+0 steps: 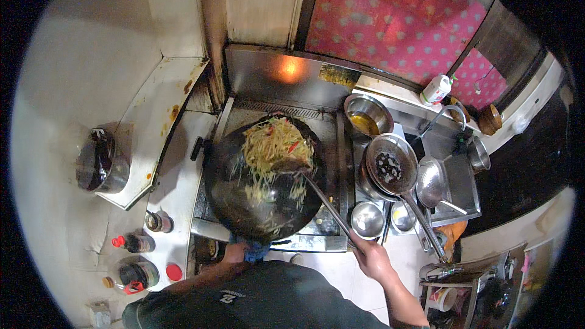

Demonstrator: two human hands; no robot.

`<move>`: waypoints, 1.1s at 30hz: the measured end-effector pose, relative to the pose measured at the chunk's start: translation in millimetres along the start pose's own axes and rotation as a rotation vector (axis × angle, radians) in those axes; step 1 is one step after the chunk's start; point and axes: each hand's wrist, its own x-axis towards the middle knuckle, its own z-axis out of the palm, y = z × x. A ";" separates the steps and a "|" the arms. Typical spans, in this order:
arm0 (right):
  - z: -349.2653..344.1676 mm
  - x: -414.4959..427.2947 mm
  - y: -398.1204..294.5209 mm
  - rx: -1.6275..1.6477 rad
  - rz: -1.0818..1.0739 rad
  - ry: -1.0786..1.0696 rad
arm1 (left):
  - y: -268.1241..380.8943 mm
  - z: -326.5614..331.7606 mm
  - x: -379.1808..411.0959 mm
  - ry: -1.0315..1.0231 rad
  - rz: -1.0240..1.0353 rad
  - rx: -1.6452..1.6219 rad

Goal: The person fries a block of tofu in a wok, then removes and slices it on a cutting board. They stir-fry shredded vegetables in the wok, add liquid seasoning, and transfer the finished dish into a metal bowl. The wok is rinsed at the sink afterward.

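Note:
A large dark wok (228, 201) sits tilted over the stove. Pale shredded vegetables (269, 141) with red pieces lie heaped at its far side, and loose shreds look blurred in the air or along its wall. My left hand (236, 253) grips a blue cloth (257, 250) at the wok's near rim; the wok handle is hidden under it. My right hand (374, 259) is closed around the long metal handle of a ladle (292, 165), whose bowl touches the vegetables.
Right of the stove stand a steel bowl of yellow oil (364, 123), a strainer (392, 164) on a pot, a perforated skimmer (430, 180), small steel bowls (368, 220) and a sink (461, 183). Sauce bottles (139, 243) line the left counter (178, 205). A pot (101, 164) stands on the left ledge.

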 end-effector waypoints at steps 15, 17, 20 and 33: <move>119.0 133.0 -13.1 -0.075 0.190 -0.001 | -71.5 59.5 113.4 0.005 -1.078 -1.632; 105.5 115.3 -18.4 -0.100 0.117 -0.031 | -26.9 6.0 107.3 -0.017 -1.210 -1.575; 105.2 85.8 -5.7 0.030 0.117 0.092 | 3.4 -40.1 72.4 -0.234 -0.913 -1.615; 67.0 -53.5 20.4 0.394 -0.008 0.273 | 240.1 33.7 212.6 -0.942 -0.357 -0.861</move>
